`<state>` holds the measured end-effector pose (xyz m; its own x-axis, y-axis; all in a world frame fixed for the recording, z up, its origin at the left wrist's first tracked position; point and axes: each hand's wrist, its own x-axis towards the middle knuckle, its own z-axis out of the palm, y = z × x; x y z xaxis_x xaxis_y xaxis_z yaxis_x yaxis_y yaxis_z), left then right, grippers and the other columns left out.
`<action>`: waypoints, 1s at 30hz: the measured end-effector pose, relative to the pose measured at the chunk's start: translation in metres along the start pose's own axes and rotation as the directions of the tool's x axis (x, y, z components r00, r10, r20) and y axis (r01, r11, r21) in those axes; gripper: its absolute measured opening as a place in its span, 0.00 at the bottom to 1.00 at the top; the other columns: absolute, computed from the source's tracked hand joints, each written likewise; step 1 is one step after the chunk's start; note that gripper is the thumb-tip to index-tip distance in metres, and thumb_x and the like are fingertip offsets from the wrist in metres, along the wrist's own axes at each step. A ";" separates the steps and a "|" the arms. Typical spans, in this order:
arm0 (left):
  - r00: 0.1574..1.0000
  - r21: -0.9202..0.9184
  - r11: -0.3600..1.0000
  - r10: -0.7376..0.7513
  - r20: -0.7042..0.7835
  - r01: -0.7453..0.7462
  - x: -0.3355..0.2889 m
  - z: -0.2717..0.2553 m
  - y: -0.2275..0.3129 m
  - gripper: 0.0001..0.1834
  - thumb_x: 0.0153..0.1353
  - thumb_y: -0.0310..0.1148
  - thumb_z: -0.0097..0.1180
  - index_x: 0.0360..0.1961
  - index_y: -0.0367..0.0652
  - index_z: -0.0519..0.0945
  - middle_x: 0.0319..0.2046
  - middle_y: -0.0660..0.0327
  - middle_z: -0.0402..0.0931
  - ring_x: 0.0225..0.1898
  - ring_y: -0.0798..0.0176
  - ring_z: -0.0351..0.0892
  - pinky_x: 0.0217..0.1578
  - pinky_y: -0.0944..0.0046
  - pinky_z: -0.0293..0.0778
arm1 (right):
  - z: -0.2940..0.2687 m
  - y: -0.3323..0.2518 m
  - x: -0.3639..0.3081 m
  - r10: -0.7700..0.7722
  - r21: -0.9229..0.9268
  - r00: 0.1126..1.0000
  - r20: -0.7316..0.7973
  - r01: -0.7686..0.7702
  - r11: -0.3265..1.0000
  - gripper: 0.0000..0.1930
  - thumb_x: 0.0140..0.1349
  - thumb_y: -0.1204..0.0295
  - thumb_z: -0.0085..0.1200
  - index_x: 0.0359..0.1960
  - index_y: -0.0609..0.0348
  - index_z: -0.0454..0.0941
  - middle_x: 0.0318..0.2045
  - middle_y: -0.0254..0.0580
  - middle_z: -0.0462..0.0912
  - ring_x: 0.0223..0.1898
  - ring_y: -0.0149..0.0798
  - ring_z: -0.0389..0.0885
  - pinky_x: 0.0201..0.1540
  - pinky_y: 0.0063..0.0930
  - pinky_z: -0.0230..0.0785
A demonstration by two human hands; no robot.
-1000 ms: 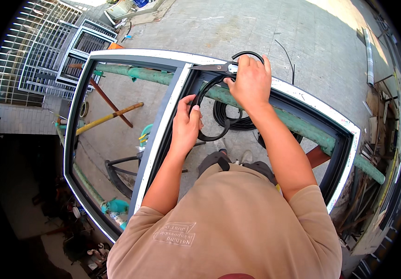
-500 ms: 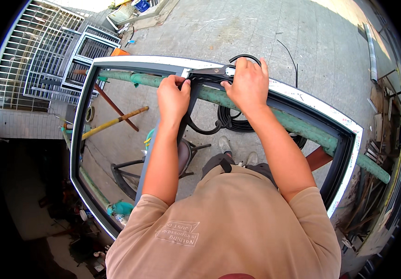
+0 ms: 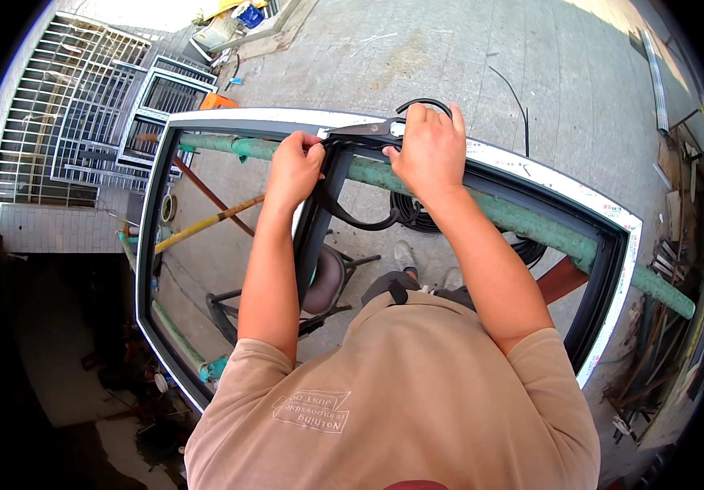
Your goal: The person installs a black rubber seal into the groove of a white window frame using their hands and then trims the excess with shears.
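A dark window frame [image 3: 242, 117] with white film along its outer edge lies in front of me. My right hand [image 3: 431, 151] grips black-handled shears [image 3: 372, 129] over the far rail, blades pointing left toward the frame's divider [image 3: 311, 233]. My left hand [image 3: 295, 167] pinches a black rubber strip [image 3: 338, 140] at the top of that divider, just short of the blade tips. From there a loop of the strip [image 3: 360, 223] hangs down through the right opening. My fingers hide exactly where the strip sits in the groove.
Green pipes [image 3: 523, 214] support the frame. Below it are a coiled black strip [image 3: 417, 214], a chair [image 3: 327, 282] and a yellow pipe [image 3: 205, 224]. More frames lean against a metal grille [image 3: 58, 98] at left. Scrap [image 3: 662, 327] lies along the right side.
My left hand has shifted slightly left and pulled back from the blades. The shears have stayed over the far rail in my right hand. The strip's loop hangs a little differently.
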<state>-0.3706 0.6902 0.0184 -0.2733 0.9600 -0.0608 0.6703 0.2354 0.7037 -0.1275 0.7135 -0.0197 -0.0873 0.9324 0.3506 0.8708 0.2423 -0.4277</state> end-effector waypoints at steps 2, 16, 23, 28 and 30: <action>1.000 -0.017 1.000 -0.016 0.019 0.016 0.000 -0.006 0.003 0.13 0.77 0.31 0.61 0.52 0.29 0.85 0.35 0.58 0.85 0.29 0.67 0.83 0.33 0.62 0.83 | -0.001 -0.001 0.000 -0.014 0.010 1.000 0.006 0.014 1.000 0.32 0.52 0.55 0.86 0.51 0.58 0.81 0.43 0.45 0.90 0.52 0.47 0.90 0.85 0.55 0.61; 0.992 -0.099 0.995 0.003 0.125 0.010 0.022 -0.011 -0.004 0.10 0.75 0.28 0.62 0.47 0.28 0.85 0.33 0.61 0.82 0.29 0.66 0.82 0.35 0.62 0.85 | -0.004 -0.003 0.003 0.025 0.137 1.000 -0.017 -0.022 0.990 0.34 0.55 0.51 0.85 0.52 0.60 0.81 0.43 0.46 0.90 0.52 0.50 0.90 0.83 0.57 0.62; 0.995 -0.116 0.993 0.026 0.097 -0.015 0.022 -0.008 -0.007 0.11 0.70 0.27 0.64 0.46 0.27 0.86 0.33 0.57 0.85 0.28 0.64 0.86 0.32 0.60 0.88 | -0.032 -0.001 -0.007 0.294 0.557 0.938 -0.183 -0.148 0.817 0.36 0.65 0.43 0.78 0.56 0.63 0.80 0.40 0.45 0.89 0.48 0.51 0.87 0.71 0.58 0.68; 0.989 -0.119 0.993 0.006 0.146 0.011 0.020 -0.013 -0.001 0.10 0.74 0.27 0.63 0.48 0.28 0.85 0.34 0.60 0.84 0.29 0.67 0.83 0.34 0.62 0.84 | -0.049 -0.002 -0.052 0.092 0.645 0.995 -0.039 -0.045 0.763 0.34 0.80 0.38 0.59 0.56 0.64 0.78 0.40 0.44 0.86 0.44 0.51 0.82 0.62 0.52 0.70; 0.987 -0.127 0.992 0.001 0.159 0.019 0.021 -0.013 0.000 0.10 0.74 0.27 0.62 0.47 0.28 0.85 0.34 0.60 0.84 0.29 0.67 0.83 0.33 0.62 0.84 | -0.051 -0.001 -0.071 0.096 0.710 0.991 0.093 -0.133 0.691 0.29 0.86 0.45 0.51 0.60 0.65 0.78 0.42 0.45 0.86 0.44 0.47 0.82 0.60 0.46 0.71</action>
<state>-0.3856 0.7081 0.0263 -0.1588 0.9722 -0.1719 0.5716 0.2325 0.7869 -0.0979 0.6335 -0.0015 -0.0484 0.9722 0.2289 0.2696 0.2334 -0.9343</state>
